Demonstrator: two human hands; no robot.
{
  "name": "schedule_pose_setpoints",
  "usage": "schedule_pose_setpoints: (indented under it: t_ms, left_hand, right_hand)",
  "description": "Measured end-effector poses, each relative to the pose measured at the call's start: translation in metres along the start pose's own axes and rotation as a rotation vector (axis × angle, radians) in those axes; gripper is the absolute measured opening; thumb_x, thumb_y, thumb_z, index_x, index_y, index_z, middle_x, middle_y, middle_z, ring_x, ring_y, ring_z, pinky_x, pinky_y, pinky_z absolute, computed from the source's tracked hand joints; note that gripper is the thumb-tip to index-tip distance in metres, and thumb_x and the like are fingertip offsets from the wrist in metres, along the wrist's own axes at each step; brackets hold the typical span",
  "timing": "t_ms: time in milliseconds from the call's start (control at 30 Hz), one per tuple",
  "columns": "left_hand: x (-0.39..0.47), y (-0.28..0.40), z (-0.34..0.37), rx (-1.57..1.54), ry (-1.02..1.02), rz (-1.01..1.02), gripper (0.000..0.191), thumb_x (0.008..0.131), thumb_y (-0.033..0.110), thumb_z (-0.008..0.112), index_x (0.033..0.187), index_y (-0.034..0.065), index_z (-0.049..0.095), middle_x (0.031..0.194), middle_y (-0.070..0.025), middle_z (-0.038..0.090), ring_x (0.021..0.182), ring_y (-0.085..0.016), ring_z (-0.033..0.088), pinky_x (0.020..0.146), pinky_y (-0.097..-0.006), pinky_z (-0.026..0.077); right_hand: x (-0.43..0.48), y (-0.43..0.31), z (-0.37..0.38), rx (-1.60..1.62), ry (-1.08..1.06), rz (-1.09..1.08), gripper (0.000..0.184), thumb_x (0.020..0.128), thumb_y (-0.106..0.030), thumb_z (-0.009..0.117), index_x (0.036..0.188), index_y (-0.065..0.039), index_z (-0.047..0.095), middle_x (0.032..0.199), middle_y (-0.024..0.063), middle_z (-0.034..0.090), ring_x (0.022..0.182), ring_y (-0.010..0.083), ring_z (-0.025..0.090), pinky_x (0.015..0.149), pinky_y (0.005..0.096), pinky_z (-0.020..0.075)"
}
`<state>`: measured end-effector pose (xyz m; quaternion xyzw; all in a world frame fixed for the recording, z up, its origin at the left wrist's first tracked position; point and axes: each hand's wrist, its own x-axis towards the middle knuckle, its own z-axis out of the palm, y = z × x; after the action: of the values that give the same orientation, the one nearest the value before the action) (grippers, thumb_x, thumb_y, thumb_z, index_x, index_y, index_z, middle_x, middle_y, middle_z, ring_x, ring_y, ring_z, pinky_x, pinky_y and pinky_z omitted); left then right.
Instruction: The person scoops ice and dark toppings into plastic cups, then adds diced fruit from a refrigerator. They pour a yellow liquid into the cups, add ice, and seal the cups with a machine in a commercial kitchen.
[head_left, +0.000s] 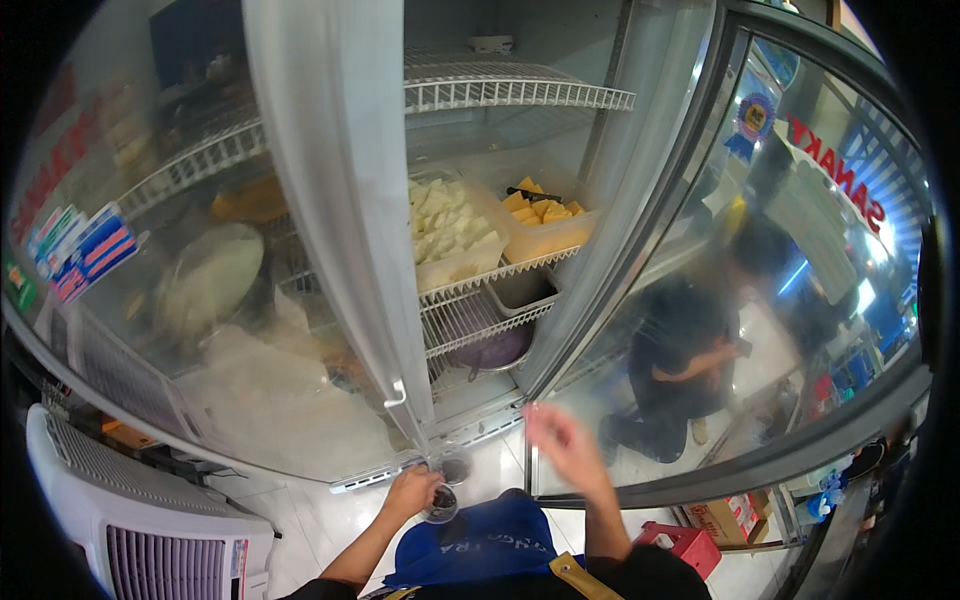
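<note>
An upright glass-door display refrigerator stands before me, with its right glass door (637, 315) swung open. My left hand (415, 489) grips a clear plastic cup (442, 504) with dark contents, low in front of the fridge. Another clear cup (454, 469) with dark contents is close beside it; how it is held is unclear. My right hand (559, 442), blurred, is raised at the open door's near edge, and nothing shows in it. On a shelf inside sit a tub of pale cut pieces (450, 225) and a tub of yellow-orange pieces (546, 217) with dark tongs (534, 195) on top.
Below the tubs are a metal container (523, 289) and a pot with purple contents (499, 351). A white air cooler (165, 517) stands at lower left. A red plastic crate (679, 546) and a cardboard box (724, 521) are at lower right. A person (675, 352) appears in the door glass.
</note>
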<state>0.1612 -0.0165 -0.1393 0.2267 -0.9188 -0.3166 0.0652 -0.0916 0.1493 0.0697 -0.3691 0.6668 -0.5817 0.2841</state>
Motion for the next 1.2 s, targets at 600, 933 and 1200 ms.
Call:
schedule_pose_setpoints:
  t_ms: [600, 933, 1200]
  left_hand:
    - [0.193, 0.182, -0.096, 0.026, -0.094, 0.342, 0.020, 0.082, 0.010, 0.070, 0.101, 0.0112, 0.074, 0.092, -0.0139, 0.064, 0.096, -0.035, 0.064, 0.082, -0.0474, 0.052]
    - [0.211, 0.227, -0.192, 0.212, -0.036, 0.540, 0.029, 0.069, 0.003, 0.072, 0.098, 0.0055, 0.072, 0.091, -0.0130, 0.062, 0.097, -0.033, 0.063, 0.082, -0.0442, 0.054]
    - [0.216, 0.222, -0.206, 0.228, -0.113, 0.541, 0.021, 0.069, 0.005, 0.072, 0.090, 0.0066, 0.072, 0.088, -0.0117, 0.063, 0.094, -0.032, 0.065, 0.078, -0.0453, 0.055]
  right_hand:
    - [0.411, -0.115, -0.078, -1.507, 0.069, -0.288, 0.033, 0.082, -0.027, 0.078, 0.104, -0.003, 0.073, 0.110, 0.0194, 0.073, 0.102, 0.0362, 0.073, 0.085, 0.0466, 0.0595]
    - [0.411, -0.133, -0.093, -1.355, 0.163, -0.487, 0.021, 0.088, -0.014, 0.064, 0.102, 0.001, 0.070, 0.104, 0.0232, 0.073, 0.096, 0.0387, 0.073, 0.080, 0.0474, 0.0605]
    - [0.458, -0.141, -0.095, -1.396, 0.039, -0.376, 0.019, 0.088, -0.007, 0.059, 0.101, 0.003, 0.069, 0.103, 0.0239, 0.072, 0.107, 0.0390, 0.068, 0.089, 0.0441, 0.0585]
